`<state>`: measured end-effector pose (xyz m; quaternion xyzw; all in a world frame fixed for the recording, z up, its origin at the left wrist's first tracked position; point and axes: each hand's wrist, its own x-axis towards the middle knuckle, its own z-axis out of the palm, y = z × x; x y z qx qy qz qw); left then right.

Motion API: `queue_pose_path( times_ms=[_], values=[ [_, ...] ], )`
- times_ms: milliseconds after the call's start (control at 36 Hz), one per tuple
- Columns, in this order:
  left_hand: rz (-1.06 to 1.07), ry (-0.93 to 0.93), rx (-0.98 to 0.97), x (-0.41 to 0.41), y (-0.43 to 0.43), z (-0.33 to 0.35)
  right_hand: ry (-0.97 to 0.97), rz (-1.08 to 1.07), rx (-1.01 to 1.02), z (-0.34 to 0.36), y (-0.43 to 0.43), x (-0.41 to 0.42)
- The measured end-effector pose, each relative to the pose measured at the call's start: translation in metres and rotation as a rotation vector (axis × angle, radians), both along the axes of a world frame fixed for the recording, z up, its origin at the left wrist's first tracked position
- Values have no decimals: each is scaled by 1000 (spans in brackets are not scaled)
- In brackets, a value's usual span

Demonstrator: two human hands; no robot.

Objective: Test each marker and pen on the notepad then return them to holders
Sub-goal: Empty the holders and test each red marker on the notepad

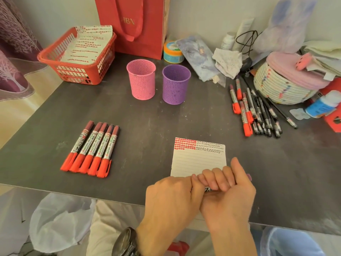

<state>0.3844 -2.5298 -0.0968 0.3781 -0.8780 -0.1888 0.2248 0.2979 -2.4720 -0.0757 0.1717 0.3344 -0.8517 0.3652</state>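
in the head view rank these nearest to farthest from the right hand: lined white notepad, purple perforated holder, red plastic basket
1. Lined white notepad, just ahead of the right hand.
2. Purple perforated holder, mid-table, farther back.
3. Red plastic basket, far back left.

Curled left hand (171, 196) against curled right hand (230, 193)

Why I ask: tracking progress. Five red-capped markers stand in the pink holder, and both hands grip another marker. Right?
No. The head view shows the five red-capped markers lying in a row on the table, not in the pink holder. The left hand and right hand do grip another marker.
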Motion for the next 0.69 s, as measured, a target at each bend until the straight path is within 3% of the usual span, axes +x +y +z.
queue_pose_path(
  times_ms=[111,222,361,500,694],
  values=[
    [-30,-13,58,-1,0,8,77,73,1,6,-8,-8],
    [-53,-127,357,12,-14,6,164,119,-115,15,-3,-34],
    [58,141,544,45,-50,1,341,87,-173,19,15,-96],
    [-37,338,560,30,-73,0,367,208,-62,5,2,-99],
    [-195,1,356,-5,-104,-23,493,320,239,-6,-4,-90]
  ],
)
